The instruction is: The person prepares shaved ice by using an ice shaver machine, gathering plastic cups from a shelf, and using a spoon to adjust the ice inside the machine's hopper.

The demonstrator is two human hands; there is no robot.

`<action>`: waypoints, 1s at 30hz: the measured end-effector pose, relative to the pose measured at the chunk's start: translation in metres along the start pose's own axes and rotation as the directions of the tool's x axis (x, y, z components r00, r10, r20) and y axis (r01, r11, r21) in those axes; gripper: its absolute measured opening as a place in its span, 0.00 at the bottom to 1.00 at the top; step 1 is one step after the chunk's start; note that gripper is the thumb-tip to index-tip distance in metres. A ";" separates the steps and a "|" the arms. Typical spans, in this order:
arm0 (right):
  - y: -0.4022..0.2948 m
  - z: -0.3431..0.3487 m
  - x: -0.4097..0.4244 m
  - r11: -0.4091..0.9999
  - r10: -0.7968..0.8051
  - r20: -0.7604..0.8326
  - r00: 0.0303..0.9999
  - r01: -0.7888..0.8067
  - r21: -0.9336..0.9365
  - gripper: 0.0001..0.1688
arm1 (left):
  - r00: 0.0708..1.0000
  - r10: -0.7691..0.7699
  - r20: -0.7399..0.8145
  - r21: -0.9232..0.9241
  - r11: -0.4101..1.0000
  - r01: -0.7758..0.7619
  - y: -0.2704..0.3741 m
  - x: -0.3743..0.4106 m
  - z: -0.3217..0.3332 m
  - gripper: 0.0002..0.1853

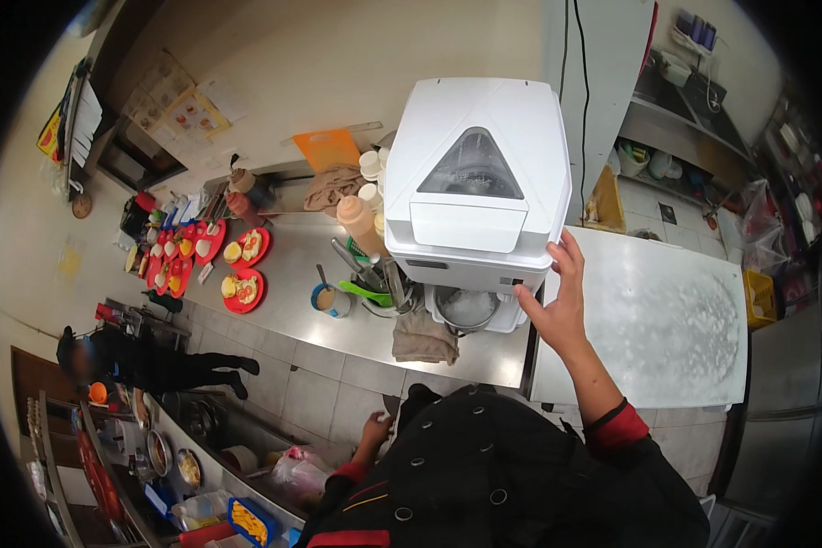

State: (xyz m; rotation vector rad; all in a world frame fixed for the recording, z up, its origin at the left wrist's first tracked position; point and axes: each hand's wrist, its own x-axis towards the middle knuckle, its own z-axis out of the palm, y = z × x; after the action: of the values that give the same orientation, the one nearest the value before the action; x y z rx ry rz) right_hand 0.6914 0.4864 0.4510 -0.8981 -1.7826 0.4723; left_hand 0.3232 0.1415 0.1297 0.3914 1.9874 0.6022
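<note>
My right hand (558, 301) rests at the front right corner of a white ice shaver (479, 157). Its thumb is at the small dark switch (517, 281) on the front, and the fingers, spread from the thumb, lie along the side. Through the triangular window (475, 164) in the lid, ice shows. Under the machine stands a metal bowl (460, 322) with crushed ice (468, 306). My left hand (378, 430) hangs low at my side, away from the counter, its fingers loosely curled. Whether it holds anything is hidden.
On the steel counter (294, 312) are a folded brown cloth (425, 339), a mug (330, 301), utensils with a green handle (364, 293), a sauce bottle (359, 222) and red plates (244, 291) of food. A white worktop (637, 322) adjoins on the right. A person (157, 363) stands far left.
</note>
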 end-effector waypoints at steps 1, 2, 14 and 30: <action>-0.001 0.000 0.000 1.000 0.005 0.009 1.000 -0.005 0.009 0.50 | 1.000 -0.009 0.018 0.028 1.000 0.008 -0.032 0.004 -0.009 0.32; -0.004 -0.001 0.002 1.000 0.016 0.019 1.000 -0.016 0.020 0.50 | 0.998 0.032 0.051 0.118 0.992 -0.038 -0.075 0.011 -0.017 0.28; -0.008 -0.002 -0.001 0.996 0.090 0.036 0.995 -0.090 -0.007 0.49 | 0.978 0.175 0.115 0.232 0.953 -0.197 -0.122 0.010 -0.013 0.23; -0.008 -0.004 0.001 0.996 0.085 0.041 0.996 -0.086 0.016 0.49 | 0.976 0.083 0.200 0.152 0.982 -0.115 -0.099 0.012 -0.032 0.29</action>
State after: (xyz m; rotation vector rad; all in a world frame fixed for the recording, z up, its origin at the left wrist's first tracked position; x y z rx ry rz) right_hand 0.6920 0.4819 0.4584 -0.9616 -1.7787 0.5633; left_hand 0.2871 0.0582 0.0778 0.6290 1.8438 0.4469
